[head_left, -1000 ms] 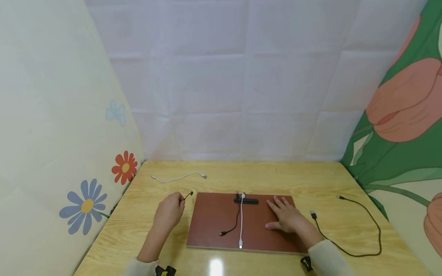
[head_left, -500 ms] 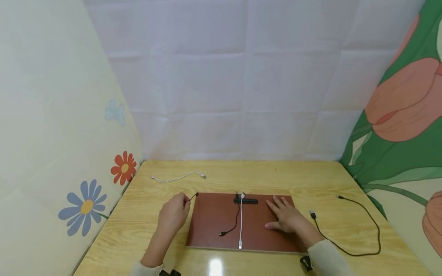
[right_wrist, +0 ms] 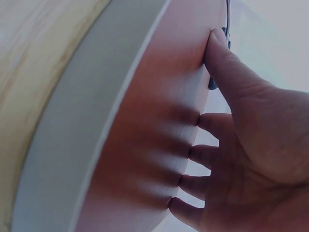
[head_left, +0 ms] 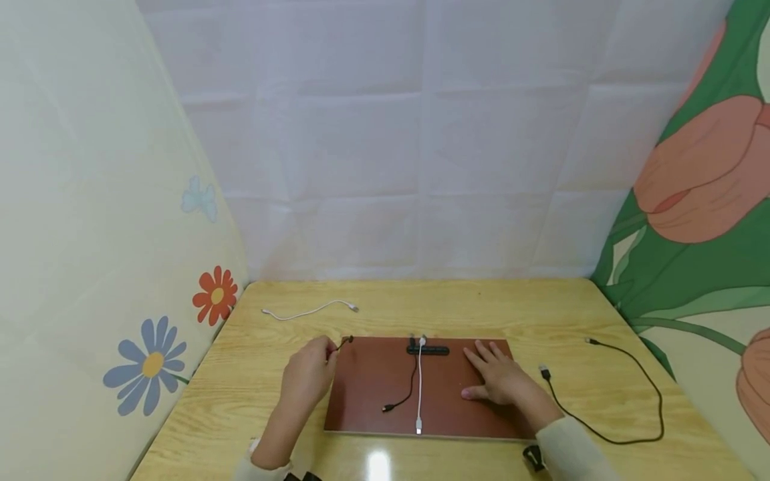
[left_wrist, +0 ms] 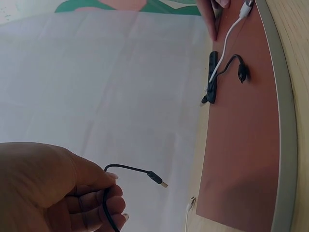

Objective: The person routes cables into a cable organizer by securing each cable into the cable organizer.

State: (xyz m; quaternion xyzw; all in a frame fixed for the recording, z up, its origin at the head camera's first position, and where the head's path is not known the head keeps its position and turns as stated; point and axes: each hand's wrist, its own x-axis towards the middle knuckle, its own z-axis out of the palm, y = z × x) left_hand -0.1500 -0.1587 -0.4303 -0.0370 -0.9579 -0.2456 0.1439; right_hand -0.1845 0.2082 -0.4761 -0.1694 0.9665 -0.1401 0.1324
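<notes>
My left hand (head_left: 308, 375) pinches a thin black cable (left_wrist: 128, 167) between thumb and fingers. Its plug (left_wrist: 155, 178), with a gold-coloured tip, sticks out past the fingertips, over the back left corner of a reddish-brown board (head_left: 361, 394). On the board's right part my right hand (head_left: 499, 379) rests with spread fingers; the right wrist view shows its fingertips (right_wrist: 207, 123) touching the surface. Near the back edge sits a black cable holder strip (head_left: 438, 351). A white cable (head_left: 420, 387) and a short black cable (head_left: 412, 387) run forward from it, side by side.
A white cable (head_left: 313, 310) lies on the wooden table (head_left: 481, 307) behind the board, to the left. A longer black cable (head_left: 660, 401) curves on the table at the right. Printed cloths hang on both sides, and a white cloth (head_left: 361, 167) hangs behind.
My left hand has moved right with the black cable, bringing the plug from left of the board to over its back left corner. The right hand has stayed in place.
</notes>
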